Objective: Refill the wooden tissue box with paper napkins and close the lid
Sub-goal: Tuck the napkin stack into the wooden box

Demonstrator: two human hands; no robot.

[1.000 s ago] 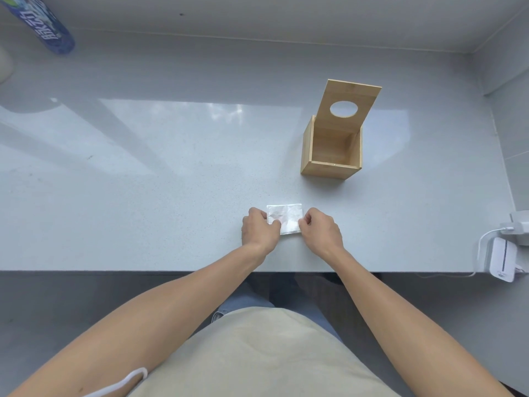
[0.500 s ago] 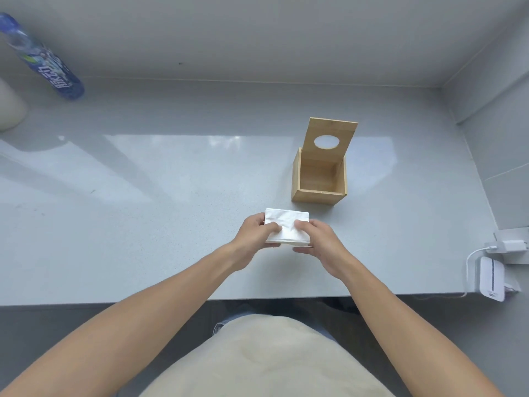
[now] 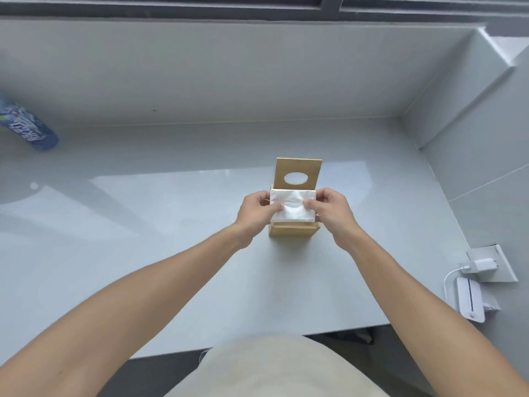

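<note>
- The left hand (image 3: 255, 214) pinches the left edge of the stack of paper napkins (image 3: 292, 205), thumb laid on top near the middle, fingers curled round the side.
- The right hand (image 3: 329, 210) does the same on the right edge, thumb on top, fingers wrapped down the side: both hands are clenched on the stack.
- The napkins sit flat and level right over the open mouth of the wooden tissue box (image 3: 294, 230), covering almost the whole opening; whether the underside already rests on the box rim or floats just above it cannot be told.
- Only the near wall of the box shows below the white stack, with a thin strip of rim peeking out at the front.
- The lid (image 3: 297, 174) stands upright at the back of the box, hinged open, its oval hole facing the camera just above the far edge of the napkins.
- The box stands on the grey countertop (image 3: 171, 224), right of the middle, well back from the near edge and clear of the far wall.
- Over at the far left edge of the surface lies a blue-labelled bottle (image 3: 27, 128), well apart from the action.
- At the near right corner a white charger (image 3: 482, 265) sits plugged in with its cable (image 3: 450, 279) curling down, and a small white device (image 3: 471, 302) lies just beside it.
</note>
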